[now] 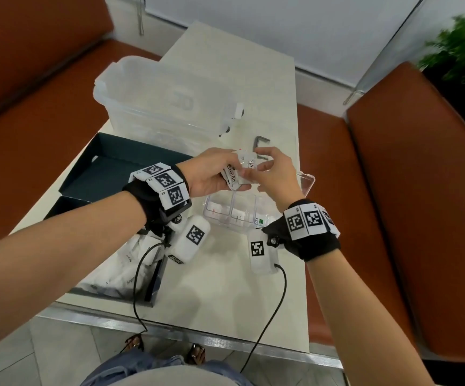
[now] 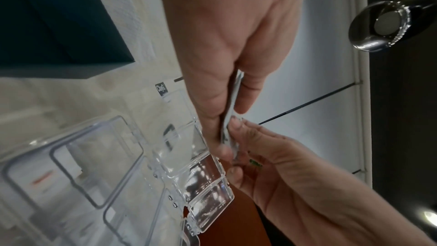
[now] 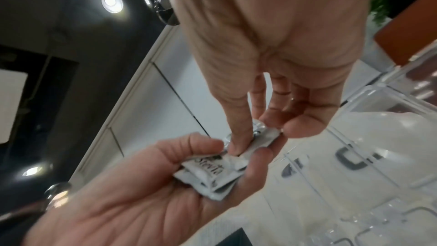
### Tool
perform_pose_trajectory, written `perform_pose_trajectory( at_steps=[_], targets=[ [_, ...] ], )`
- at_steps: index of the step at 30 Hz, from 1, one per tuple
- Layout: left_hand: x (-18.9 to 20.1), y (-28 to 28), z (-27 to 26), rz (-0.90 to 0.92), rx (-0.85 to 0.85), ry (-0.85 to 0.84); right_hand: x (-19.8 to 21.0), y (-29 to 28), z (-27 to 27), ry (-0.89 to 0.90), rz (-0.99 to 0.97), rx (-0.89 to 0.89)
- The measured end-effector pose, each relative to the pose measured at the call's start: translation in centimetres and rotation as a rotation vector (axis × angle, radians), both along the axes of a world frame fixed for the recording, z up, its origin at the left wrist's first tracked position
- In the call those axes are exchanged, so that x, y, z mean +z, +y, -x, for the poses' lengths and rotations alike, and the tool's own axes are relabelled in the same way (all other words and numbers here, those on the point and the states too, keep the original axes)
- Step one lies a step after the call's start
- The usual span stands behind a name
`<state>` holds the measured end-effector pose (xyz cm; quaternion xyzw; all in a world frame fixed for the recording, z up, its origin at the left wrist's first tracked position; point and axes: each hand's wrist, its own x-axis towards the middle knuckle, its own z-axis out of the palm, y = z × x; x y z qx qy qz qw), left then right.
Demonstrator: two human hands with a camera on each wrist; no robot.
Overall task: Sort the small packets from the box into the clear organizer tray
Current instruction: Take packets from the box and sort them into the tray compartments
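Clear organizer tray point(image 1: 232, 218) near right edge of table point(image 1: 225, 288), lid open; white packets lying in its near compartments. Dark box point(image 1: 153, 291) at near left corner, holding loose white packets point(image 1: 125, 271). Box lid point(image 1: 109, 168) behind it; large clear bin point(image 1: 159, 107) further back. Left hand point(image 1: 212, 174) held above tray, clamped on small stack of Stevia packets point(image 3: 210, 173). Right hand point(image 1: 277, 174) just beside, thumb and fingers pinching topmost packet point(image 3: 262, 136). Bare tabletop open along near edge.
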<state>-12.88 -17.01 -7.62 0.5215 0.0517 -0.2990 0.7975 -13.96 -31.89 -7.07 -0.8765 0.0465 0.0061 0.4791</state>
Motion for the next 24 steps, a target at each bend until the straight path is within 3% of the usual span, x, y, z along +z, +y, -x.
perform_pose_trajectory(
  at_steps=[9,17,24],
  targets=[
    [-0.5,0.1,0.0,-0.144,0.037,-0.146,0.8,-2.6,0.1,0.087,-0.277,-0.043],
    [-1.1,0.1,0.0,-0.233,-0.004,-0.254,1.6,-4.0,0.3,-0.160,-0.011,-0.017],
    [-1.3,-0.9,0.1,-0.196,0.011,-0.282,1.6,-3.6,0.4,-0.186,-0.003,-0.055]
  ],
)
